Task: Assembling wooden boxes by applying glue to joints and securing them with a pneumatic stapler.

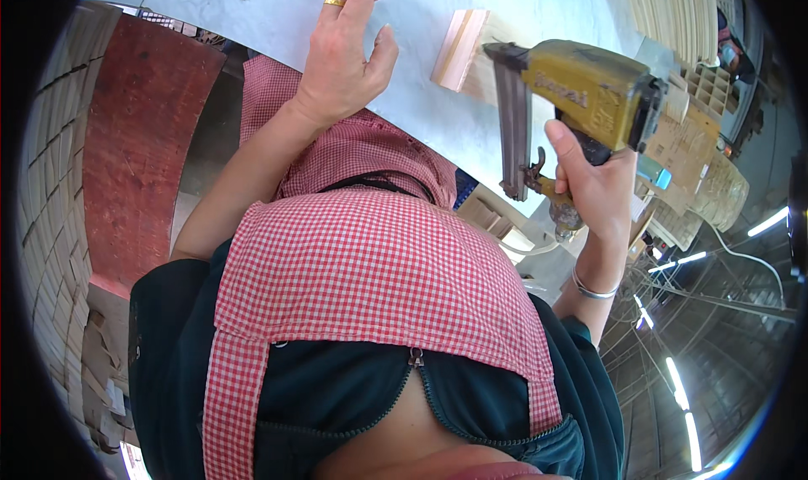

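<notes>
In my right hand (593,177) is a yellow pneumatic nail gun (581,89), its handle wrapped by my fingers. The gun's dark nose points left, over or close to a small pale wooden block (457,53) that looks built of layered strips. Part of the block is hidden behind the gun, and I cannot tell whether the nose touches it. My left hand (349,55) is empty, fingers apart and slightly bent, above the table's near edge to the left of the block.
The light grey-blue tabletop (236,9) spans the far side. Curved stacks of thin wooden strips (673,17) and a compartmented wooden tray (707,89) stand at the right. A reddish board (139,143) is at the left. A pale hose (741,253) hangs at the right.
</notes>
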Tool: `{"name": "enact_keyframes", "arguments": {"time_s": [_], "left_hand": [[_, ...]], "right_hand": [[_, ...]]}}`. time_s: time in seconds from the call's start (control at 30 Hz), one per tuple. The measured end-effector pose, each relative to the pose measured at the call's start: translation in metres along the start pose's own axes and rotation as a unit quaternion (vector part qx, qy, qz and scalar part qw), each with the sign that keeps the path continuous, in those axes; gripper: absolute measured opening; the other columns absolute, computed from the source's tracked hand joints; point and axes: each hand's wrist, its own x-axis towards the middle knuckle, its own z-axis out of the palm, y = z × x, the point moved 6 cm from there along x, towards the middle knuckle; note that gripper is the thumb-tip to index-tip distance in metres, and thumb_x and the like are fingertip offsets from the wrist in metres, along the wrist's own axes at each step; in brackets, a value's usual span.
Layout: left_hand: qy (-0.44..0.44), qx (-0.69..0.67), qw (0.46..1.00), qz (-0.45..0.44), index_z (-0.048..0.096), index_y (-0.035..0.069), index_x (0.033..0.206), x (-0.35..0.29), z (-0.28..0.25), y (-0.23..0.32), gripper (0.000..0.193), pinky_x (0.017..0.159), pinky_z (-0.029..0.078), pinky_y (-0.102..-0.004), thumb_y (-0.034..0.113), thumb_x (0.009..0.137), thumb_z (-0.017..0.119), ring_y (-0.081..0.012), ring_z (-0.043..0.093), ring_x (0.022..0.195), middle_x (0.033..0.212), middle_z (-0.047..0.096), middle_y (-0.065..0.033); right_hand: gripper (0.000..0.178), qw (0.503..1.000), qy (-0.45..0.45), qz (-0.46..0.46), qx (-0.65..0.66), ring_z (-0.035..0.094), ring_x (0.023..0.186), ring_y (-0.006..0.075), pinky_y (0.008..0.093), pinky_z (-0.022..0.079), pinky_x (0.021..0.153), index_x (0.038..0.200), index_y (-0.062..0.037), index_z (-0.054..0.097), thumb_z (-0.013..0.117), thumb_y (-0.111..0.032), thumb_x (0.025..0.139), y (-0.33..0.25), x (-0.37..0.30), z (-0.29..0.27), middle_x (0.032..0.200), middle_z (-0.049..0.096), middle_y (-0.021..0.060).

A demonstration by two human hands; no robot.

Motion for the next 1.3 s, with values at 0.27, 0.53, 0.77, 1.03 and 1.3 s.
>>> {"name": "enact_keyframes", "arguments": {"time_s": [0.27,0.53,0.77,1.03,1.3], "left_hand": [[-0.065,-0.007,0.989,-0.135,0.052,-0.003,0.133,-0.011,0.003,-0.016,0.057,0.11,0.043,-0.0437,-0.006,0.077,0.057,-0.0426,0.052,0.129,0.143,0.049,-0.0283],[-0.159,-0.021,0.94,-0.302,0.052,-0.002,0.136,-0.043,0.011,-0.045,0.058,0.11,0.044,-0.0433,-0.006,0.078,0.057,-0.0428,0.053,0.128,0.143,0.05,-0.0279],[-0.119,0.013,0.982,-0.149,0.058,0.002,0.125,-0.014,0.0,-0.003,0.048,0.113,0.043,-0.0413,0.0,0.078,0.066,-0.034,0.053,0.131,0.144,0.053,-0.0206],[-0.168,0.098,0.975,0.106,0.063,0.009,0.101,0.029,0.057,0.06,0.036,0.116,0.032,-0.0508,0.028,0.075,0.08,-0.0295,0.048,0.131,0.136,0.057,-0.0157],[-0.305,0.198,0.913,0.186,0.067,0.008,0.095,0.034,0.135,0.078,0.042,0.109,0.035,-0.0445,0.028,0.063,0.084,-0.0301,0.051,0.12,0.127,0.059,-0.0166]], "right_hand": [[0.035,0.999,0.021,-0.003,-0.035,0.049,0.04,0.0093,0.0217,0.037,0.037,0.101,0.0043,0.071,0.085,-0.024,0.086,0.001,0.03,-0.012,0.066,0.065,0.0047],[0.035,0.998,-0.014,0.0,-0.058,0.049,0.04,0.0091,0.0214,0.037,0.036,0.096,0.0034,0.071,0.085,-0.028,0.086,0.0,0.042,-0.015,0.064,0.063,0.0032],[0.032,0.998,-0.01,-0.001,-0.061,0.049,0.04,0.0092,0.022,0.038,0.037,0.095,0.0034,0.07,0.084,-0.025,0.087,0.001,0.046,-0.022,0.062,0.062,0.0026],[0.029,0.998,0.045,0.007,-0.031,0.048,0.041,0.0092,0.0225,0.038,0.038,0.096,0.0037,0.069,0.081,-0.021,0.089,0.051,0.038,-0.073,0.061,0.06,0.0018],[0.029,0.999,0.035,0.033,-0.021,0.048,0.041,0.0091,0.0223,0.038,0.038,0.097,0.0029,0.068,0.081,-0.022,0.089,0.077,0.034,-0.081,0.06,0.06,0.0018]]}}
